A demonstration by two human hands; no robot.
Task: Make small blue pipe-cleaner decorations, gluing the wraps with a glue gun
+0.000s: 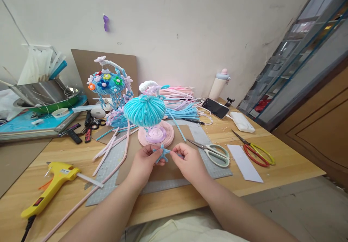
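Between my hands is a small light-blue pipe-cleaner flower [162,154], its looped petals partly covered by fingers. My left hand [146,160] pinches it from the left. On the other side, my right hand [186,158] has thumb and forefinger closed on a blue pipe-cleaner end at the flower's edge. Just beyond them stands a pipe-cleaner lamp shape, with a turquoise ribbed shade [145,112] above a round pink and lilac base [141,135]. A finished-looking lamp shape with coloured flowers [104,82] is farther back on the left.
A yellow glue gun [51,185] lies at left, with pink pipe cleaners [108,178] beside it. Pale-green scissors [217,155] and red-yellow scissors [258,153] rest at right. Blue pipe-cleaner bundles [183,111], a phone [215,108] and a bottle [218,86] are behind.
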